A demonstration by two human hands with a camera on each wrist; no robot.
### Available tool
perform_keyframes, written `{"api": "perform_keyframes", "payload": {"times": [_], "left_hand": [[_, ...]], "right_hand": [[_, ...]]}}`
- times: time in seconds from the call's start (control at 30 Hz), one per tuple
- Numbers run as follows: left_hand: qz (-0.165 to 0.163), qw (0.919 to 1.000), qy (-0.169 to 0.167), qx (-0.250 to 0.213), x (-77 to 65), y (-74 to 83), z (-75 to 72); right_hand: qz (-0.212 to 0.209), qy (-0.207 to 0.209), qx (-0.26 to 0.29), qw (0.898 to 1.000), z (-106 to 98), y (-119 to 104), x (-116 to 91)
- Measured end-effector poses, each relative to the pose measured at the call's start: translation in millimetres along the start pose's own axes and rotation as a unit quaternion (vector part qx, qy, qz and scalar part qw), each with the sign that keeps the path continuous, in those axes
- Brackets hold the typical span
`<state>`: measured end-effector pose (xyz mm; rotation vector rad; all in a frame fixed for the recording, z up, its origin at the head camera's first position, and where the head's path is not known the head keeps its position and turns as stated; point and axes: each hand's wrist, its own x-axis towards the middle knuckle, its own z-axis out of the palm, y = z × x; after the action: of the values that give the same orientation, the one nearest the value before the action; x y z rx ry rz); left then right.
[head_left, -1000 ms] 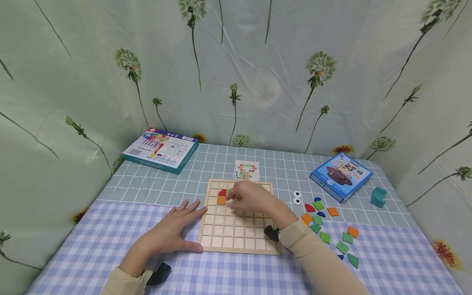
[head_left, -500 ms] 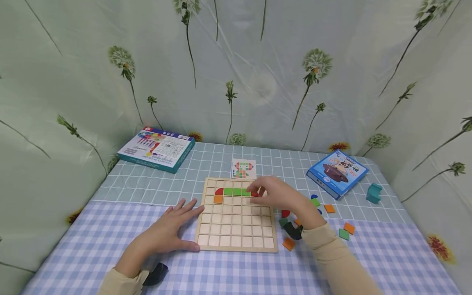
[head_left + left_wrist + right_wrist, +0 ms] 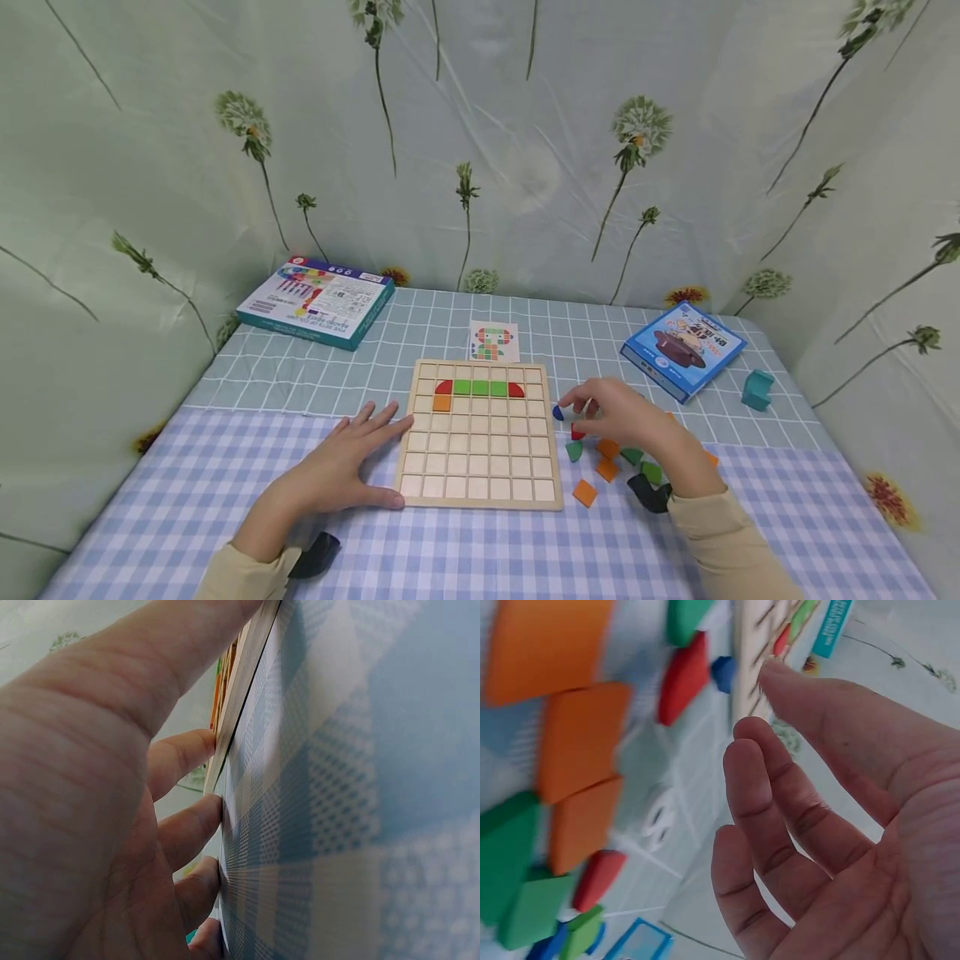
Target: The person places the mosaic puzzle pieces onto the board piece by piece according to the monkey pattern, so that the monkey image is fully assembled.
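Observation:
My left hand [image 3: 337,467] lies spread on the checked cloth, its thumb and fingertips at the left edge of the wooden grid board [image 3: 491,462]. On the board sits a row of green square tiles [image 3: 480,388] between a red quarter-round tile [image 3: 444,387] and another red quarter-round tile [image 3: 516,389]. An orange square tile [image 3: 442,403] lies below the left one. Right of the board my right hand [image 3: 618,417] hovers over loose tiles, fingers loosely bent. The right wrist view shows nothing in its grasp. Nearest its fingertips are a blue rounded tile [image 3: 558,412] and a red tile [image 3: 577,431].
Behind the board lies a pattern card [image 3: 494,342]. Loose orange tiles [image 3: 585,492] and green tiles [image 3: 573,451] lie to the right. A teal-edged box [image 3: 318,304] is at back left, a blue box [image 3: 682,350] and a small teal object [image 3: 757,390] at back right.
My right hand has moved from the board's top row to the loose tiles at its right. Green tiles and a second red tile now show in that row. The left hand stays put.

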<state>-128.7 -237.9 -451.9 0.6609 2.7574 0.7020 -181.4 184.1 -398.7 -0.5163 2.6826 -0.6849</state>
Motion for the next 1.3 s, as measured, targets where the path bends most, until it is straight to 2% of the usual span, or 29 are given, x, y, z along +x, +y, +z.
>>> {"api": "perform_keyframes", "payload": {"times": [0.37,0.97,1.3], "left_hand": [[0.000,1.0000,0.000,-0.001,-1.1,-1.1,1.4],[0.001,1.0000,0.005,-0.007,-2.9,2.9,-1.7],[-0.001,0.9999,0.000,-0.013,-2.6,3.7,-2.9]], "right_hand": [[-0.011,-0.006,-0.009,1.000,12,19,-5],[0.028,0.007,-0.023,0.999,15,15,-6],[0.015,0.002,-0.027,1.000,13,19,-5]]}}
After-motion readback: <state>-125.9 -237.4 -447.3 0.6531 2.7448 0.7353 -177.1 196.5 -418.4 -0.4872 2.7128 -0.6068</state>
